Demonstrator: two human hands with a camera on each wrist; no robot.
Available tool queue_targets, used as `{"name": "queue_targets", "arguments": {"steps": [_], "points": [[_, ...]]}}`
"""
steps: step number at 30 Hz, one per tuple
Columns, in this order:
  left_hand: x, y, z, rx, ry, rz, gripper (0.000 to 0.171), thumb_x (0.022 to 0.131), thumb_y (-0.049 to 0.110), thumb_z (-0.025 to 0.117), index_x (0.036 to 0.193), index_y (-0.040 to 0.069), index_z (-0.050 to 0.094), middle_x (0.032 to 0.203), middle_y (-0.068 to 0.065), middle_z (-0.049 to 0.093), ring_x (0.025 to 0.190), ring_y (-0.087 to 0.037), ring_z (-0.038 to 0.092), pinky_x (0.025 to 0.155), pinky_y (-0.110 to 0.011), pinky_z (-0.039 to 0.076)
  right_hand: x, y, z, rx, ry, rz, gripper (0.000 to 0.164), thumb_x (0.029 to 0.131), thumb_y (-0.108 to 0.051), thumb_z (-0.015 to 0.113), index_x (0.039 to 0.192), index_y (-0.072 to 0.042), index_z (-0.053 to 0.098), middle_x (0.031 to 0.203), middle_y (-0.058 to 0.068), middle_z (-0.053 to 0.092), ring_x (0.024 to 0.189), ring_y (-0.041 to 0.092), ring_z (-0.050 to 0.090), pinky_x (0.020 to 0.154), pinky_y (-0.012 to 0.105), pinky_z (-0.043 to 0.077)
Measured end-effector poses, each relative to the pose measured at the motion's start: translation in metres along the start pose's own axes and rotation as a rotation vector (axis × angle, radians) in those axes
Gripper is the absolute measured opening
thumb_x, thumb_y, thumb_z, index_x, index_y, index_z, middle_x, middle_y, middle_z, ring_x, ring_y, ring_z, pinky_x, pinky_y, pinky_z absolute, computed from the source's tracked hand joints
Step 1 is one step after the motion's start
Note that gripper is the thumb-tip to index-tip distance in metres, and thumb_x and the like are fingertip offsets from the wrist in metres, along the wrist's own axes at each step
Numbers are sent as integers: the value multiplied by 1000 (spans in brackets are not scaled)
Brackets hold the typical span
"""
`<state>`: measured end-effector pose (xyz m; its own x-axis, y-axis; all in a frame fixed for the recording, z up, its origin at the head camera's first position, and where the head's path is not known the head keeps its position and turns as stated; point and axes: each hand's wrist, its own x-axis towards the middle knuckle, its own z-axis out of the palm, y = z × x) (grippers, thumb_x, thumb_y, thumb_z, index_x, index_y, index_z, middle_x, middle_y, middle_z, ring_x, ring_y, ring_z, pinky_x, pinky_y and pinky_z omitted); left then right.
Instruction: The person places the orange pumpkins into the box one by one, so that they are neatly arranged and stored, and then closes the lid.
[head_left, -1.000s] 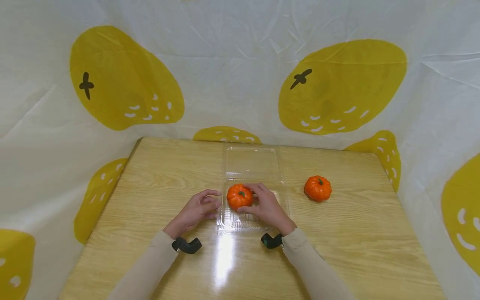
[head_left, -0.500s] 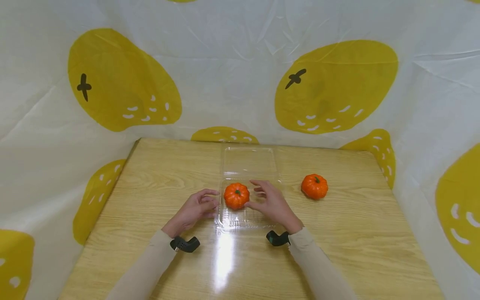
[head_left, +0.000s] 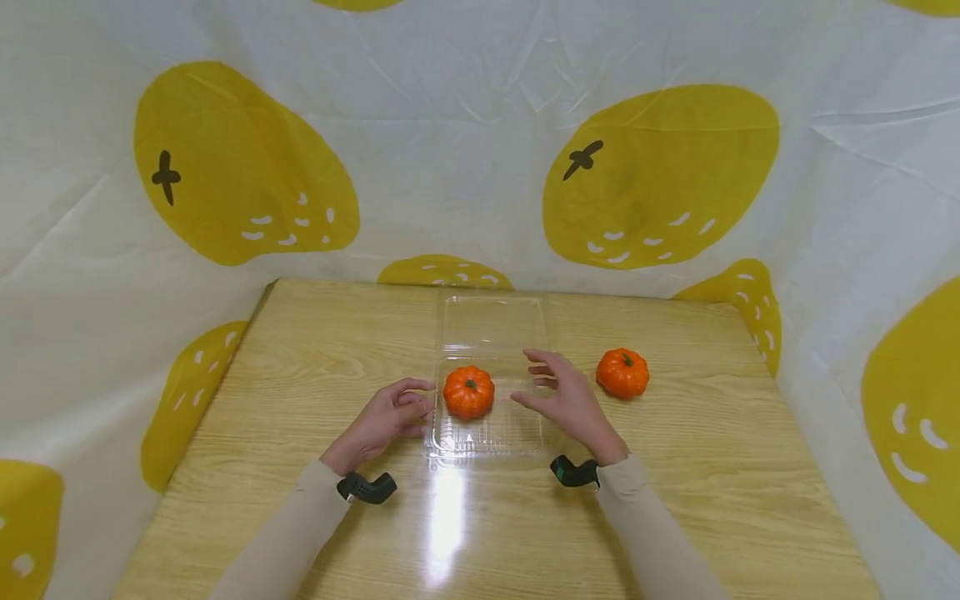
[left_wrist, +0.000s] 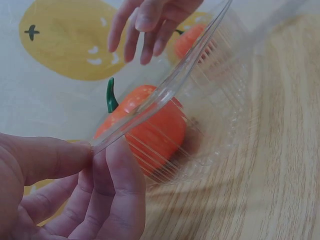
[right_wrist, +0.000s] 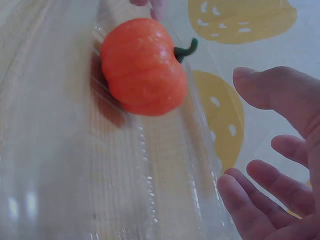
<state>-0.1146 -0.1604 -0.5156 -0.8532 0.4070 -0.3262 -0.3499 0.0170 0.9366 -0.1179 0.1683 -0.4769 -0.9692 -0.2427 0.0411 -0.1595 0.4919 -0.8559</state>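
Observation:
A small orange pumpkin (head_left: 468, 392) with a green stem sits in the left part of a clear plastic clamshell container (head_left: 510, 429), whose lid (head_left: 492, 321) lies folded back. My left hand (head_left: 381, 423) pinches the container's left rim between thumb and fingers, plainly seen in the left wrist view. To the right of that pumpkin, my right hand (head_left: 568, 406) hovers over the container's right side. Its fingers (right_wrist: 280, 185) are spread and relaxed, holding nothing. A second orange pumpkin (head_left: 623, 373) rests on the table to the right of the container, just beyond the right hand.
The wooden table (head_left: 720, 467) carries all of this. A white cloth (head_left: 450, 150) with yellow fruit prints hangs behind it and at both sides. Each wrist wears a black camera mount (head_left: 367, 487).
My right hand has let go of the pumpkin in the container and drawn back to the right. My left hand stays at the left rim.

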Motion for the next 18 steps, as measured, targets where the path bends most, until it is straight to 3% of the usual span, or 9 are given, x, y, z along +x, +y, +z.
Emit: {"name": "queue_targets", "arguments": {"steps": [18], "points": [[2, -2, -2, -12, -8, -1, 49, 103, 7, 60, 147, -5, 43, 107, -2, 67, 92, -12, 67, 84, -29, 63, -5, 5, -18, 26, 69, -32, 71, 85, -20, 87, 146, -8, 54, 144, 17, 57, 127, 43, 62, 104, 49, 57]]}}
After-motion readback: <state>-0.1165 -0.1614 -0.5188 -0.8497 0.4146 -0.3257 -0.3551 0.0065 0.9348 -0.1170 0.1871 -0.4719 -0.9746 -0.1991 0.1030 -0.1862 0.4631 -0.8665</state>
